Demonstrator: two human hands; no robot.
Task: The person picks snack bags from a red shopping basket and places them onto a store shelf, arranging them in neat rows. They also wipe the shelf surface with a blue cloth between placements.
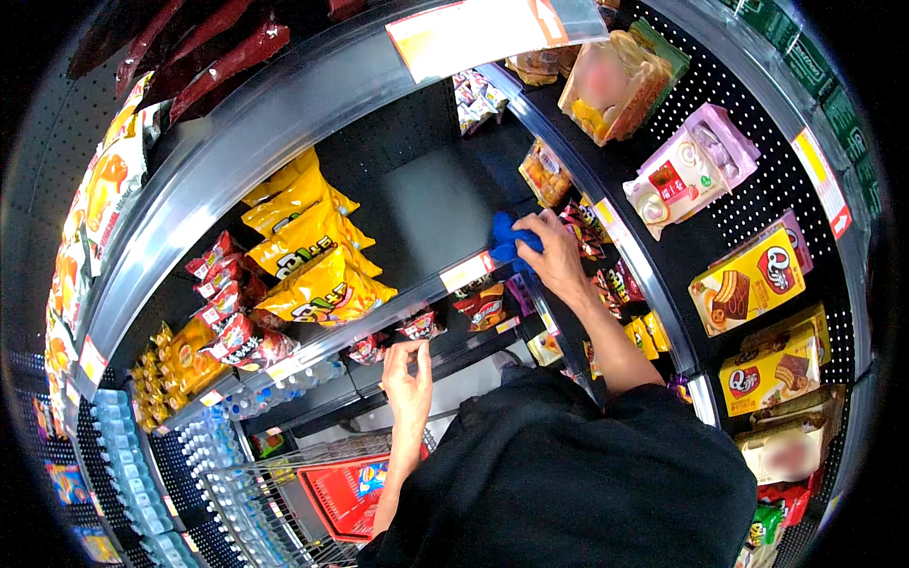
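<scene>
My right hand (557, 259) grips a crumpled blue cloth (513, 240) against the front edge of a black shelf (433, 213), close to a price label. Lower and to the left, my left hand (407, 373) hangs in front of the shelf edge with its fingers curled and thumb near the fingertips; nothing shows in it. Yellow snack bags (327, 287) stand in a row on the shelf's left part. Small red snack packs (238, 326) lie beside them. A pack of round baked snacks (545, 174) sits just beyond my right hand.
Below stands a wire shopping cart (284, 490) with a red plastic basket (341, 497) in it. Bottled water (135, 461) lines the lower left shelves. Yellow cake boxes (749, 280) and other packs fill the right-hand shelves. An upper shelf edge (234, 142) curves overhead.
</scene>
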